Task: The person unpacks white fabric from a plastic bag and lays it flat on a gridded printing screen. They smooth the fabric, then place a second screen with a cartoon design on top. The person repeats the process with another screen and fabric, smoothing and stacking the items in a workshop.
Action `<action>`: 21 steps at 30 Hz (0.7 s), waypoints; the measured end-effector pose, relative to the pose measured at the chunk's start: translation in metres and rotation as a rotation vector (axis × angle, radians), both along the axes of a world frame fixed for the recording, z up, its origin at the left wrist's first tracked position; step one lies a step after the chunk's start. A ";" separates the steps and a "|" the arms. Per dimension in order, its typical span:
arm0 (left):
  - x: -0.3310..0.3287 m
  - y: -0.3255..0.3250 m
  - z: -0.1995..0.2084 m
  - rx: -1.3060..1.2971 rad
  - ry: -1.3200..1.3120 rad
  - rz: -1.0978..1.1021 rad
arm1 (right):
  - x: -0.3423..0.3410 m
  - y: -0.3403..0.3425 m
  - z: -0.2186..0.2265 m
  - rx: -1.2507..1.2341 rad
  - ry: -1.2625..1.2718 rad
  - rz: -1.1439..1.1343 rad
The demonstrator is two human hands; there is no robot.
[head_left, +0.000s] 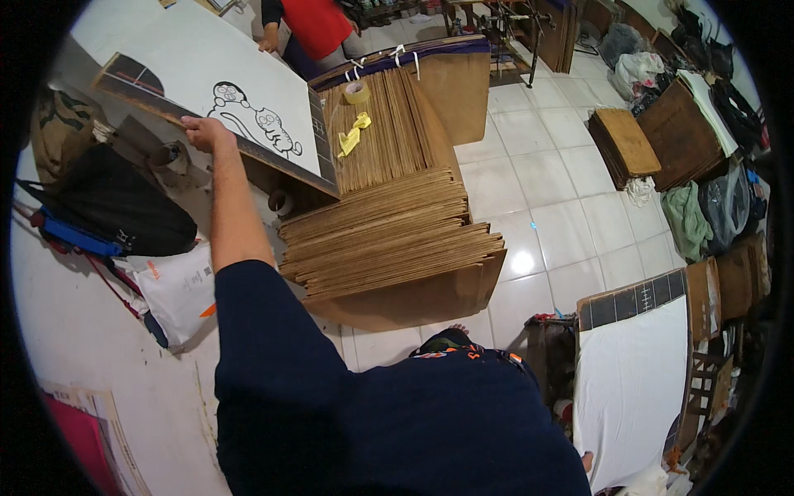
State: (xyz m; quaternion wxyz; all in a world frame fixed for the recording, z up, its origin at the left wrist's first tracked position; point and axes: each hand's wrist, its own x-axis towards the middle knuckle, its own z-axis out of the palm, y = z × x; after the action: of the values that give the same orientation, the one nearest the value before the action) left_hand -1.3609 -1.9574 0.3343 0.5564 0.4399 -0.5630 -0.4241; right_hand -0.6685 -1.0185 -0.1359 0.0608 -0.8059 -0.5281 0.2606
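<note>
While my left hand (208, 134) pinches the printed board (324, 136) beside the brown stack (397, 231), its black drawing (265, 124) looks complete; the plain-clothed board (633, 302) at my right hand (587, 461), grip unclear, shows none yet.

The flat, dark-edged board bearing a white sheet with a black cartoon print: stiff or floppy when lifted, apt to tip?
Likely stiff: the board looks flat, with no visible sag. Probably apt to tilt if lifted one-handed, since it's broad and the left hand grips just one edge.
</note>
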 end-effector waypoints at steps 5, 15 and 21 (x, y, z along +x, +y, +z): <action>0.036 0.023 0.046 0.027 0.176 0.050 | -0.045 -0.015 0.043 0.148 0.519 -0.021; 0.083 0.018 0.126 -0.155 0.344 -0.088 | -0.224 -0.042 0.048 0.282 0.740 0.351; 0.082 0.035 0.155 -0.060 0.345 -0.252 | -0.282 -0.093 0.082 0.139 0.836 0.619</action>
State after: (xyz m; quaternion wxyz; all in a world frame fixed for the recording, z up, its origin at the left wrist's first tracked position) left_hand -1.2788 -1.9219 0.4890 0.5998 0.2702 -0.5225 -0.5424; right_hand -0.9504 -1.1118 -0.0544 0.2399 -0.4332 -0.6882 0.5302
